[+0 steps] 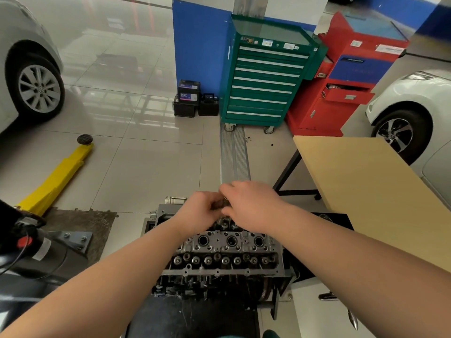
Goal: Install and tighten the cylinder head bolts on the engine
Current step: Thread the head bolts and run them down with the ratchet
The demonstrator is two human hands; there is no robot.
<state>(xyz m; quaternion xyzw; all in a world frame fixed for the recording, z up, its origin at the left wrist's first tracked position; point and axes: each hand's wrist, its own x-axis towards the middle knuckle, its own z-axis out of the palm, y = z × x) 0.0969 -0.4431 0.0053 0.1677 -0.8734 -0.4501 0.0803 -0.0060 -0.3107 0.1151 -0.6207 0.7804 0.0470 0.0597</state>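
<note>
From the head camera, the engine (224, 254) sits on the floor at about 6 o'clock in the frame, its cylinder head (227, 242) facing up with three round bores in a row and a line of valve springs nearer the viewer. Both bare forearms reach out over it. The left hand (199, 211) and right hand (249, 203) meet above the far edge of the cylinder head, fingers curled toward each other around a small dark metal part (220, 204). It may be a cylinder head bolt, but it is too hidden by the fingers to tell, and which hand really carries it cannot be told either. The fingertips of the two hands touch or nearly touch.

At 3 o'clock a tan table (366, 181) on black legs stands just beside the engine. At 12 to 1 o'clock a green tool cabinet (266, 76) on casters stands against a blue wall, with a red tool cabinet (346, 76) touching its right side, one drawer pulled out. Black car batteries (189, 98) are stacked at 12 o'clock, left of the green cabinet. A yellow lift arm (58, 176) lies on the tiled floor at 9 o'clock. A silver car's wheel (39, 85) shows at 10 o'clock and a white car (412, 101) at 2 o'clock.
</note>
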